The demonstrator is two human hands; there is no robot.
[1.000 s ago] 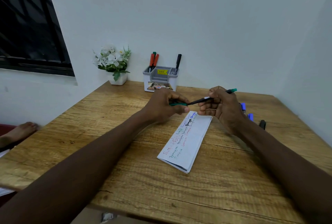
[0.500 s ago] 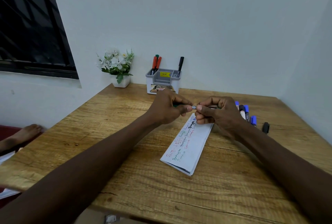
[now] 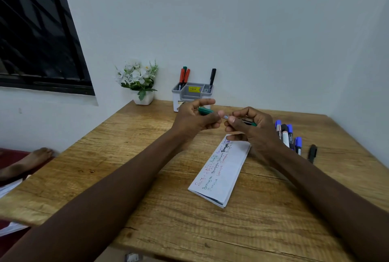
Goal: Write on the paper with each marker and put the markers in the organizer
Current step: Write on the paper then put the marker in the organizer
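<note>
Your left hand (image 3: 195, 119) pinches the green cap (image 3: 205, 111). Your right hand (image 3: 252, 129) has its fingers curled round the green marker (image 3: 249, 123) (tip bare, near the cap), above the paper (image 3: 219, 171) on the surface (image 3: 263, 219). The organizer (image 3: 192, 93) stands beyond them.

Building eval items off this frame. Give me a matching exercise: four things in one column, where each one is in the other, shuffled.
Things
1. green cap
2. green marker
3. black marker nearest the wall
4. folded paper

Places
A. flat on the table
B. held in the right hand
C. standing in the organizer
D. held in the left hand

Pairs: 1-D, 2-B, 3-C, 4-A
</note>
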